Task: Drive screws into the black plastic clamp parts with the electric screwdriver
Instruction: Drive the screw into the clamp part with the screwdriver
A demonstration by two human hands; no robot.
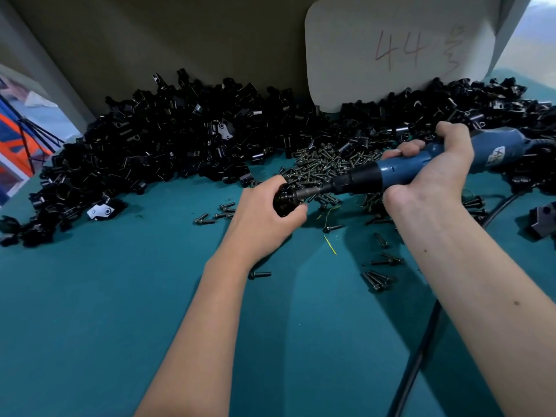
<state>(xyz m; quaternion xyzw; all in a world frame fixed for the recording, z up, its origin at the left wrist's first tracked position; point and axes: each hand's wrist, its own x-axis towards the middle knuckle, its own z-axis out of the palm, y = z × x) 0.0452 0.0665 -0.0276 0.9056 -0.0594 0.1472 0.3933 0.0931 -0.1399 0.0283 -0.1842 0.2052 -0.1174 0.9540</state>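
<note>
My left hand point(264, 210) grips a black plastic clamp part point(287, 201) just above the teal table. My right hand point(436, 167) is curled round the blue electric screwdriver point(403, 168), which lies almost level and points left. The bit's tip sits against the clamp part in my left hand. Behind the tool lies a heap of dark screws point(325, 164). A big pile of black clamp parts point(168, 142) stretches across the back of the table.
Loose screws point(376, 279) lie scattered on the teal table point(120, 311). The screwdriver's black cable point(418, 365) runs down the right side. A white card marked 44 point(397, 49) leans against the back wall. A metal block point(544, 221) sits at the right edge.
</note>
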